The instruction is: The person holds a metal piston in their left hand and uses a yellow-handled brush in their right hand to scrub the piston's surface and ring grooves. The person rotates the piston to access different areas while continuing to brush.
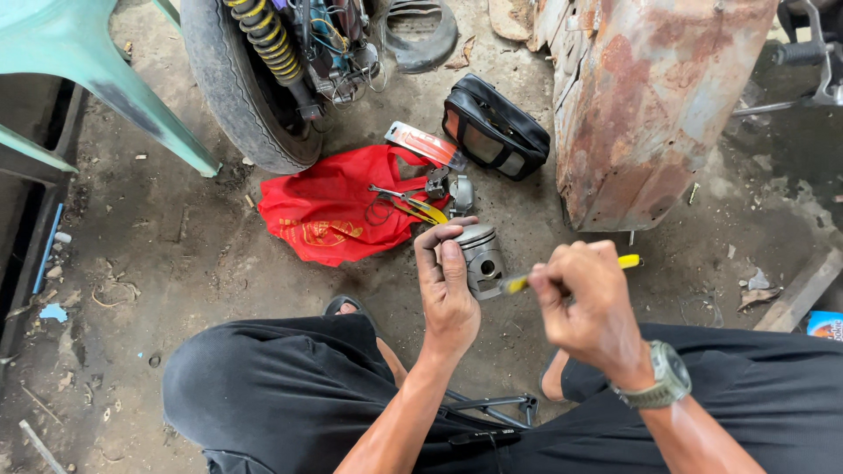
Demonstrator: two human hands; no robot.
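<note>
The light is soft, even daylight with no hard shadows, only a weak dark area under the motorcycle tyre [237, 88] and the green plastic chair [79, 61]. The right hand [588, 303] is blurred by motion, while the left hand [446, 285] and the piston [480, 254] are sharp. Straight lines bend a little at the edges, and nothing glares

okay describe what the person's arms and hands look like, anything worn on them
Both forearms are bare, with no sleeves or gloves in view. The left hand wears nothing. The right hand has an olive-grey wristwatch with a round metal case strapped at its wrist. No rings are visible.
</note>
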